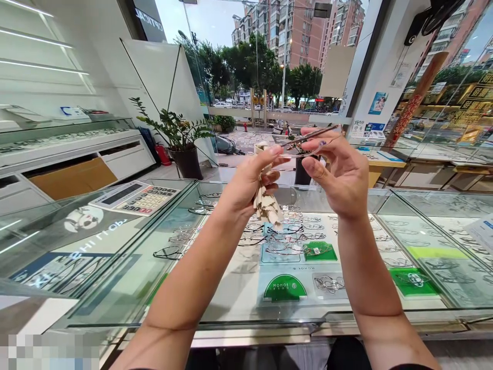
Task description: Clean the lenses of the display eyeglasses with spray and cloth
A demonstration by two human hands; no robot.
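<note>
Raised above a glass display counter [231, 303], a thin-framed pair of eyeglasses [304, 140] spans the gap between both hands. My left hand [254, 174] is closed on one end of it, through a crumpled cream cleaning cloth [267, 205] that hangs below the fingers. The fingers of my right hand [342, 172] curl around the other end, near the thin temple arms; its thumb stands a little apart below them. The lenses are partly hidden by the left fingers and cloth.
Rows of eyeglass frames [287, 237] lie inside the counter, with a green sign [285, 288] near the front. A large calculator [134, 198] rests on the left. Beyond stand a potted plant [185, 136], a fire extinguisher [163, 154] and glass doors.
</note>
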